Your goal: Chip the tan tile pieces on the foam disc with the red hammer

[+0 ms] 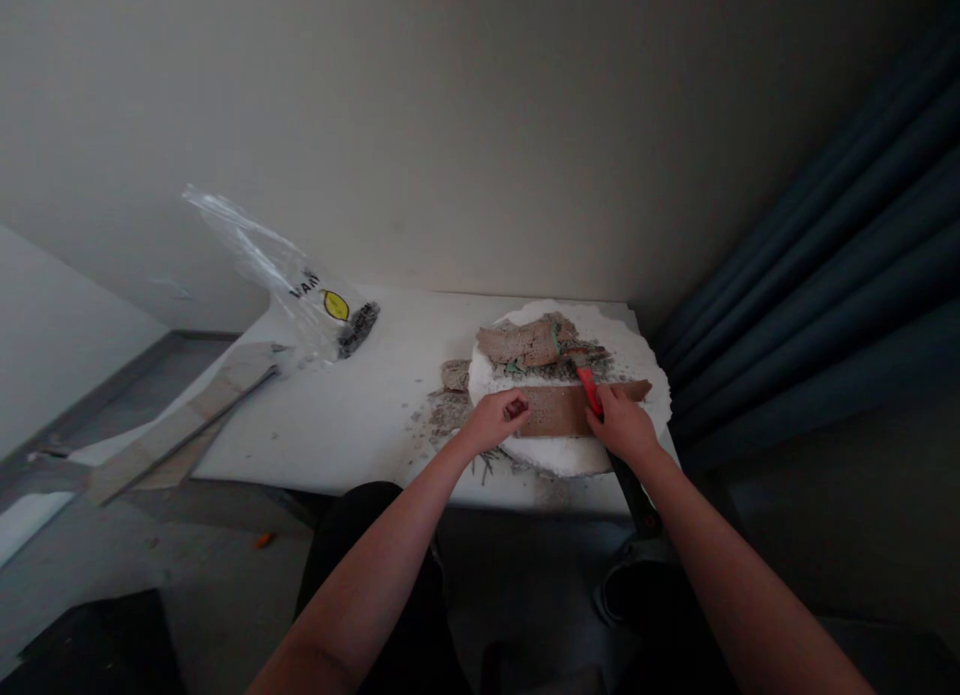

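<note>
My right hand (622,425) is closed around a red-handled tool (588,385). Its tip points away from me, towards grey scraps, and is too small to make out. Beneath it lies a flat brown strip (559,411) with a dotted surface, on a white round board (634,355) with a ragged rim. At the strip's left end is my left hand (496,421), fingers curled; what they pinch, if anything, is hidden. Farther back on the board, a second brown piece (517,343) with a rough edge rests on grey crumbs and green bits.
Grey debris (448,410) is scattered left of the board on the white table (337,415). A clear plastic bag (300,295) with dark contents stands at the back left. Cardboard pieces (187,415) lean at the left end. A blue curtain (825,245) hangs on the right.
</note>
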{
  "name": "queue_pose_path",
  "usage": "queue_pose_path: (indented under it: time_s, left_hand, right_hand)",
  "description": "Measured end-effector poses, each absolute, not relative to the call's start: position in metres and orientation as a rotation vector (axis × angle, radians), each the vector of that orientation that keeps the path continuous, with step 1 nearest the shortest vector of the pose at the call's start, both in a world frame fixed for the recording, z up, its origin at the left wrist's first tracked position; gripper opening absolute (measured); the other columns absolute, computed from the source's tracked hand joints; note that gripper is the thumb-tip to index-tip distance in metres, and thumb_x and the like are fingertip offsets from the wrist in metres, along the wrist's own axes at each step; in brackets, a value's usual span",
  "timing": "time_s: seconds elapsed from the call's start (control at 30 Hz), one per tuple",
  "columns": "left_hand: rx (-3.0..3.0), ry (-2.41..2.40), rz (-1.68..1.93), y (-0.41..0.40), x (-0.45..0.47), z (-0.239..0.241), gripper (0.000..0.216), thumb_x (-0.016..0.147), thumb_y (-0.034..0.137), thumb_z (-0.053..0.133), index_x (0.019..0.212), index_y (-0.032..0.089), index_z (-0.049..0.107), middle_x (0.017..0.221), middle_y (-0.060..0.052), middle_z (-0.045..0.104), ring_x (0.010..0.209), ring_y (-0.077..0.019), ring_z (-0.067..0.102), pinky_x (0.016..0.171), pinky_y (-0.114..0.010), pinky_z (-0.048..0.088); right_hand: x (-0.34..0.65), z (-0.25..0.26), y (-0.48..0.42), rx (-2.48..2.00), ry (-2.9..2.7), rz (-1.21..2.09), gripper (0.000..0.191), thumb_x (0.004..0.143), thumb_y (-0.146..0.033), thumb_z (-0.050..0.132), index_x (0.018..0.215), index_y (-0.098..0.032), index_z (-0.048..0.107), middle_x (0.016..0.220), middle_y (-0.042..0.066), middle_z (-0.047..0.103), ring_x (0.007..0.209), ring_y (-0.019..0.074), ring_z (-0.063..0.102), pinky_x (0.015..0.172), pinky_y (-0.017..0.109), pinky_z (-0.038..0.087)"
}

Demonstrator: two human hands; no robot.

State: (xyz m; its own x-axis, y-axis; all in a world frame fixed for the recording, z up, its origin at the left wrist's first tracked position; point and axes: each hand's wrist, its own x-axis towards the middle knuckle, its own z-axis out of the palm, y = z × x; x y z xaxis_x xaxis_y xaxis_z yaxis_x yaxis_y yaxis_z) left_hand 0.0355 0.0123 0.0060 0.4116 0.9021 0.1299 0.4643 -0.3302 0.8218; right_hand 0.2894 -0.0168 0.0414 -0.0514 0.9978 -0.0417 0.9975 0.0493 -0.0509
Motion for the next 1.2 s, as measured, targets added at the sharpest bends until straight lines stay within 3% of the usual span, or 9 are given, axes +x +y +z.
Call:
queue_pose_path:
  time_s: [0.33, 1.2]
  left_hand:
    - [1.911, 1.259, 0.86, 0.0086, 0.0287, 0.0078, 0.026, 0.089, 0.042, 0.057, 0.086, 0.018, 0.067, 0.078, -0.001, 0.068, 0.071, -0.0124, 0.06, 0.067, -0.025, 0.046]
    - [2.037, 1.152, 0.759, 0.0019, 0.0271, 0.0054, 0.024, 0.093, 0.037, 0.053, 0.089, 0.017, 0.066, 0.082, -0.002, 0.068, 0.074, -0.0123, 0.06, 0.07, -0.025, 0.046]
  right_hand:
    - [0.2902, 0.046, -0.0223, -2.156, -2.279, 0.12, 0.036, 0.098, -0.037, 0.048, 0.127, -0.015, 0.05, 0.121, 0.017, 0.06, 0.091, 0.029, 0.068, 0.07, 0.035, 0.047]
    - [0.2896, 0.0459, -0.0205, -2.162, -2.274, 0.188, 0.04, 0.098, -0.037, 0.047, 0.132, -0.015, 0.047, 0.125, 0.019, 0.059, 0.101, 0.0312, 0.065, 0.077, 0.037, 0.049]
